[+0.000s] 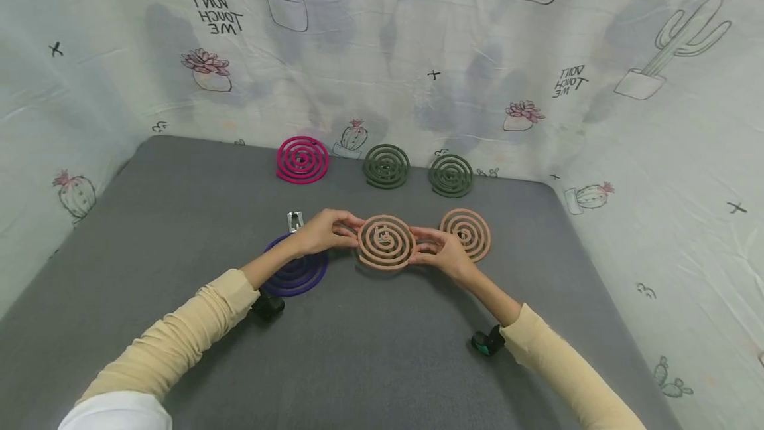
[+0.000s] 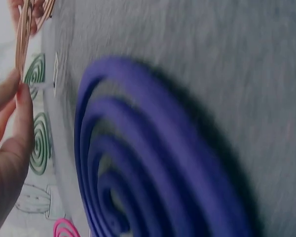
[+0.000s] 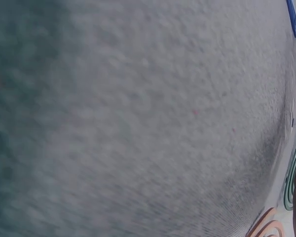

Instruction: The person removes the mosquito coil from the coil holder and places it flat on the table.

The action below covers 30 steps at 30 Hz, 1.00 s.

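A tan mosquito coil [image 1: 384, 267] lies nearly flat in the middle, held from both sides. My left hand [image 1: 319, 232] pinches its left edge between thumb and fingers; the left wrist view shows this coil [image 2: 23, 37] edge-on at the fingertips. On the opposite edge, the thumb and fingers of my right hand [image 1: 446, 254] grip the rim. Through the coil's turns a small metal stand shows at its centre. Under my left wrist is a purple coil [image 1: 292, 292], partly hidden by the forearm. Behind my right hand sits a second tan coil [image 1: 482, 234], partly covered by it.
Along the back of the grey table [image 1: 358, 363] are a pink coil [image 1: 302, 180] and two green coils, one left [image 1: 386, 186] and one right [image 1: 451, 194]. A metal stand [image 1: 295, 220] lies behind the purple coil. A printed cloth [image 1: 382, 52] encloses the table.
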Tool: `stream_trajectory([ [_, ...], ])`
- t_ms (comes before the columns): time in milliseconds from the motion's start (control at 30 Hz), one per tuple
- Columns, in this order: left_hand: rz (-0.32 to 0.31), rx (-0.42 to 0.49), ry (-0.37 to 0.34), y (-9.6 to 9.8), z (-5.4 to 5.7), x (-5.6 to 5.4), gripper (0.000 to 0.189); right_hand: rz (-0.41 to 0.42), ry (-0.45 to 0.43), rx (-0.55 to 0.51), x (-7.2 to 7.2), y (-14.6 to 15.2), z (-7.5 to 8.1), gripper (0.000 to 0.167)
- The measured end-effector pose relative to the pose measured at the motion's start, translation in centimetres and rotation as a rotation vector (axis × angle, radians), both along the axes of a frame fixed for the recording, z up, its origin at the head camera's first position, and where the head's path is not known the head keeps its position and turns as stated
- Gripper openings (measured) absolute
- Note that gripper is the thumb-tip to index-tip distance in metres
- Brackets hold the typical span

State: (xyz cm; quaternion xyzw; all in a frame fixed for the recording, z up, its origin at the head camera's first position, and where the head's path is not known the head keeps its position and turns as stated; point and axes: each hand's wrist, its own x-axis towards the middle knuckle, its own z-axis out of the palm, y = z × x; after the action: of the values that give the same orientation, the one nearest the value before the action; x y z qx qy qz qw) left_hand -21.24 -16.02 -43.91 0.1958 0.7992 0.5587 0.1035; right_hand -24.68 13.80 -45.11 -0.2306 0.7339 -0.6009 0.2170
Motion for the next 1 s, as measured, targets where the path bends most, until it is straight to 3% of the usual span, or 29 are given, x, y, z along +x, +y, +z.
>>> stream_trajectory([
  [100,-0.065,0.001,-0.012,-0.3,0.4,-0.5,0.04,-0.011,-0.003,-0.001,0.4,0.2,0.1,0.063],
  [200,-0.09,-0.012,0.002,-0.4,0.8,-0.7,0.038,-0.017,-0.014,-0.015,0.6,0.2,0.2,0.064],
  [567,-0.065,-0.133,0.103,-0.2,1.6,-0.6,0.031,-0.017,-0.02,-0.076,1.5,0.1,0.5,0.062],
  [1000,-0.044,-0.185,0.135,0.1,0.7,1.0,0.046,-0.01,-0.042,-0.09,2.3,0.3,-0.4,0.063],
])
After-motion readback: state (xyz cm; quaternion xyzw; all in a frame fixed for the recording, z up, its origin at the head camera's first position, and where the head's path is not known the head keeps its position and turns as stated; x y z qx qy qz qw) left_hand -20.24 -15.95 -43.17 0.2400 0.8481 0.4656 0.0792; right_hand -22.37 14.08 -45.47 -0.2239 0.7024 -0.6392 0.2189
